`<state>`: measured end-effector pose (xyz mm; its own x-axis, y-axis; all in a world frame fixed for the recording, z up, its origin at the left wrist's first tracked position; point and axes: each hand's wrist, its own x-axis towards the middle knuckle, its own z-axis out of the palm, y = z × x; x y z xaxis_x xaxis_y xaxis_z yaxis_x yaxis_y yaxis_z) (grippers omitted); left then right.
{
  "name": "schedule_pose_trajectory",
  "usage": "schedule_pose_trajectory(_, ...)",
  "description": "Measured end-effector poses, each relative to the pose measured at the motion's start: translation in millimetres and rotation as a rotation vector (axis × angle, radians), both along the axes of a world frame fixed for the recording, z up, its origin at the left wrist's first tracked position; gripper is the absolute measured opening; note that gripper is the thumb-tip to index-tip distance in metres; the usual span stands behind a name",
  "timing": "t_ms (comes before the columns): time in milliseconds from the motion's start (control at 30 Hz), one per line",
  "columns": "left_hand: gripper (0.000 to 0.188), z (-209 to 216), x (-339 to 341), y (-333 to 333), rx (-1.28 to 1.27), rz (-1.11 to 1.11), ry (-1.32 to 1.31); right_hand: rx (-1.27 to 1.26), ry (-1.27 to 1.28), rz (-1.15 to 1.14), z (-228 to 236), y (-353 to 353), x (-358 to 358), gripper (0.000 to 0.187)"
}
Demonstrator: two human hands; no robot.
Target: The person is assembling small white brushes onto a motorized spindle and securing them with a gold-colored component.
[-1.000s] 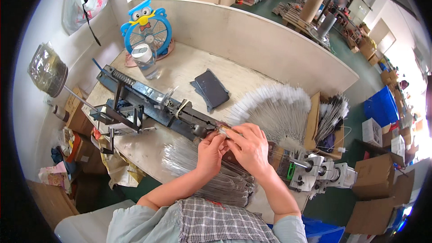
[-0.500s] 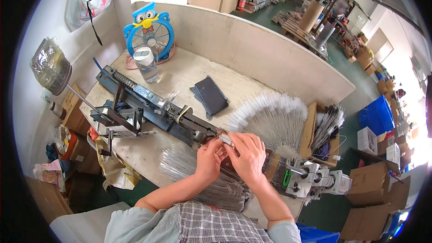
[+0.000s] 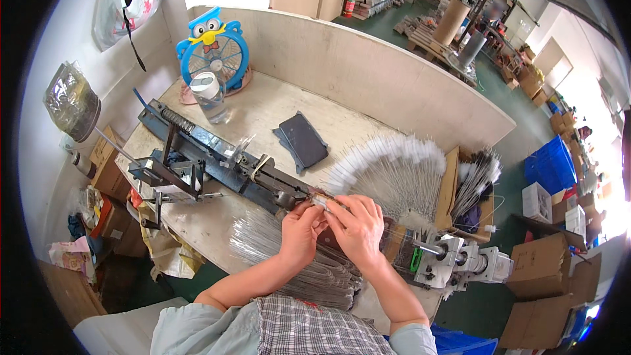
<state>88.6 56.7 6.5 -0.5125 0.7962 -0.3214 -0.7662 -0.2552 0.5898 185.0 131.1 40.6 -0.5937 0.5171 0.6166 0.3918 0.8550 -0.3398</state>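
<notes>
My left hand (image 3: 301, 229) and my right hand (image 3: 357, 227) meet at the near end of a long dark metal bench fixture (image 3: 253, 187). The right fingers close on a small whitish piece (image 3: 320, 201), too small to name. Beside it the left thumb and fingers are pinched together, and what lies in them is hidden. Under my left forearm and hand spreads a bundle of thin metal wires (image 3: 263, 243). Beyond my right hand fans out a heap of white-tipped wires (image 3: 388, 164).
A dark phone (image 3: 304, 141) lies on a cloth beyond the fixture. A water bottle (image 3: 209, 98) and blue fan (image 3: 213, 56) stand at the back left. To the right are a cardboard box (image 3: 453, 190) of dark-and-white wires and a silver metal mechanism (image 3: 460, 263).
The whole view has shifted slightly. My hands stay together at the fixture's end, with only small finger movement around the whitish piece.
</notes>
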Motion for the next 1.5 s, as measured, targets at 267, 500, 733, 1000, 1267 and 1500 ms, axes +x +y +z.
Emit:
schedule_pose_trajectory(267, 0.009, 2, -1, 1, 0.003, -0.041, -0.011, -0.004, 0.024, 0.001, 4, 1, 1, 0.022)
schedule_pose_trajectory(500, 0.013, 6, -1, 2, -0.022, 0.002, -0.039, 0.005, -0.036, 0.022, 5, 2, 2, 0.025)
schedule_pose_trajectory(733, 0.018, 2, -5, 1, -0.013, -0.061, -0.049, -0.028, -0.052, 0.029, 20, 0, 6, 0.025)
schedule_pose_trajectory(1000, 0.055, 0, -10, -10, 0.021, -0.093, -0.048, -0.046, -0.259, 0.044, 13, -2, 23, 0.016)
schedule_pose_trajectory(1267, 0.064, 13, -4, -12, -0.114, -0.205, 0.151, -0.177, -0.156, 0.023, 21, 3, 30, 0.019)
schedule_pose_trajectory(1500, 0.047, -4, -36, -52, -0.262, -0.334, 0.283, -0.268, -0.010, 0.145, 19, -9, 50, 0.013)
